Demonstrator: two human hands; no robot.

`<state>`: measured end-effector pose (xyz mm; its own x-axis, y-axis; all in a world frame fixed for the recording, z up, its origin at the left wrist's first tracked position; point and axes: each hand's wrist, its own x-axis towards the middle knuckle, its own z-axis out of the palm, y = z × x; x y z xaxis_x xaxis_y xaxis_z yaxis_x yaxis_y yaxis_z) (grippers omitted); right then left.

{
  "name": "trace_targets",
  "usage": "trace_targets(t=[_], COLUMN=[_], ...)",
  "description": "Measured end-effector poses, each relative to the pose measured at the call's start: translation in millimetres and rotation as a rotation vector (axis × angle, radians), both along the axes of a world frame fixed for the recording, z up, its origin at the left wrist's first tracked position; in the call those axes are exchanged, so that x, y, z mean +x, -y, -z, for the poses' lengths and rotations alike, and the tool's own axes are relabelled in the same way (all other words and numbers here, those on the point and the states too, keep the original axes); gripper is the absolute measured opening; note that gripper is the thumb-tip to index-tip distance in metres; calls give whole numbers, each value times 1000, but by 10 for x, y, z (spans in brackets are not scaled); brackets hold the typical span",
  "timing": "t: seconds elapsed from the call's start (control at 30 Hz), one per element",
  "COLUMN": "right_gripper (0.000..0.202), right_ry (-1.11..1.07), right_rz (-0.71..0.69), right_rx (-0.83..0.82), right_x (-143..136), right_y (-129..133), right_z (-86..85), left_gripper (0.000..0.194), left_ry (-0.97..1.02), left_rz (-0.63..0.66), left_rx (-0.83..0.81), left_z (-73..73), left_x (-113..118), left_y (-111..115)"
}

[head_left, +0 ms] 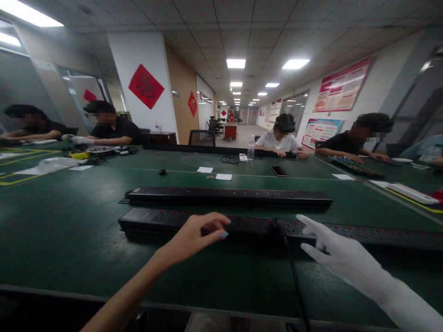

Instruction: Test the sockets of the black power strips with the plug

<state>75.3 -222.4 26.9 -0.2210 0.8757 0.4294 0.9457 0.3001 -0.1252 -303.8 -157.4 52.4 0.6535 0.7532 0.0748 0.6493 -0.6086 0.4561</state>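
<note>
A long black power strip [148, 220] with rows of sockets and red dots lies across the table in front of me. Over its middle is my left hand [202, 230], bare, with thumb and fingers curved apart and nothing between them. My right hand [332, 251], in a white glove, is at the strip's right part, thumb and fingers spread. Between the hands a black plug [277, 227] sits on the strip, and its cord [294, 272] runs down over the table's near edge. Whether the right fingertips touch the strip I cannot tell.
A second power strip [228, 197] lies just behind. Farther back are a phone [278, 171], white paper slips [224, 177], a small black object [162, 172], a water bottle [251, 148] and a coiled cable [230, 159]. Several people sit around the green table [69, 240].
</note>
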Motion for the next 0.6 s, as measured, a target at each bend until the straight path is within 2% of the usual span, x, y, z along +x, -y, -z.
trace_targets(t=[0.07,0.1,0.13,0.23,0.33,0.4,0.6], right_gripper=[55,56,50,31,27,27,27], right_ry=[41,65,92,188,201,180,-400], right_rz=[-106,-188,-238,-294,-258,-256,-133], right_rx=[-115,-163,-175,-140,-66,-48,104], right_x=[-173,-257,-333,-469,-492,-495,-577], right_y=[-312,-466,-602,-859,-933,-936,-940], right_z=[-124,-161,-176,-114,0,52,124], left_gripper=[67,86,95,94,79,75,72], left_ry=[32,-34,-97,-201,-197,-171,-146], left_rz=[65,94,123,195,169,150,147], left_rx=[206,265,276,235,249,265,268], left_z=[-11,17,64,265,442,503,500], left_x=[422,611,774,1080,1172,1174,1161], left_y=[-337,-469,-573,-733,-755,-750,-753])
